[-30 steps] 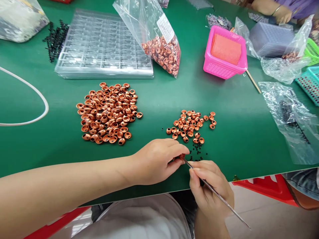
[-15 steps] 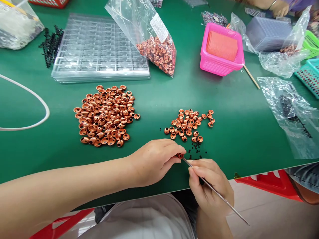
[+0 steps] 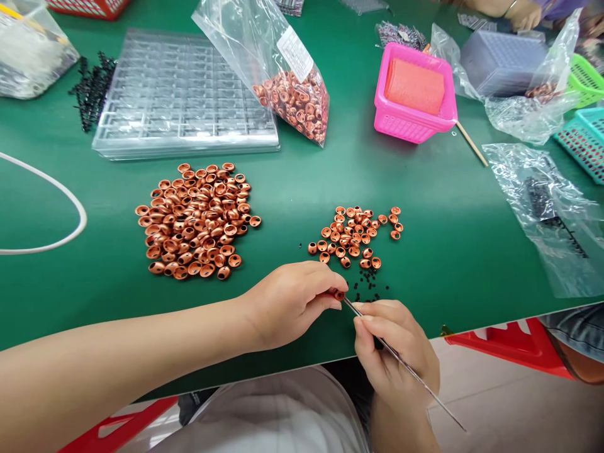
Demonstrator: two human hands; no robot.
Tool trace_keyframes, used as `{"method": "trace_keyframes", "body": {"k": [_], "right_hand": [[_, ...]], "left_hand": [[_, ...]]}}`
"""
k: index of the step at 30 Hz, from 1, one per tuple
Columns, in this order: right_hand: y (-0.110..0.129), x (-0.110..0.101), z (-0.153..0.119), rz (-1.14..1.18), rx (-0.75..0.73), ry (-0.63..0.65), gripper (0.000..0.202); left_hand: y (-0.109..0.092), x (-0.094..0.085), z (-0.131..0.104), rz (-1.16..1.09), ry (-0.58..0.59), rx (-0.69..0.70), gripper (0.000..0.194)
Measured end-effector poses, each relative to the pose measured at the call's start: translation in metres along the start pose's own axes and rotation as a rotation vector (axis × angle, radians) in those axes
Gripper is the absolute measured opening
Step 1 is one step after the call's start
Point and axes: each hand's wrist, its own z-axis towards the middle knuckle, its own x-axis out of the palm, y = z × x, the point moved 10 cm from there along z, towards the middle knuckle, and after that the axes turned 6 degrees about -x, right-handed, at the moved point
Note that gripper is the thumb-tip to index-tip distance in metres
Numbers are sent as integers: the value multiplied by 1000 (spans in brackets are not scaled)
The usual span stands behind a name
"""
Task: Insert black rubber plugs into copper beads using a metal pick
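My left hand (image 3: 297, 302) pinches one small copper-coloured hollow cap (image 3: 338, 294) between thumb and fingertips, just above the table's front edge. A thin metal rod (image 3: 419, 379) is gripped by my right hand (image 3: 399, 352), its upper tip touching the cap; whether the tip is inside cannot be made out. Tiny black bits (image 3: 368, 277) are scattered just beyond the fingertips. Behind them spreads a small group of copper caps (image 3: 352, 233), some showing round openings. A larger heap of the same caps (image 3: 198, 220) lies to the left.
Clear plastic trays (image 3: 189, 100) are stacked at the back left, beside a bag of copper caps (image 3: 297, 100). A pink basket (image 3: 415, 126) holds an orange sponge-like block. Plastic bags (image 3: 542, 220) lie right. Another person's hand (image 3: 525, 14) shows at the far right.
The whole view has shifted slightly. Both hands keep the same pose, with the rod still at the cap; no other clear movement shows.
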Motion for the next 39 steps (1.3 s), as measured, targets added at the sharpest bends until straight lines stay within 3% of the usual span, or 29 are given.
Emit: {"method": "trace_keyframes", "body": {"k": [33,39], "right_hand": [[-5,-2,-1,60,72,-56,30],[-6,0,-2,21,79,-24,29]], "left_hand": [[5,2,2,-40,29,-43,8],[-2,2,-1,27,-11,30,8]]}}
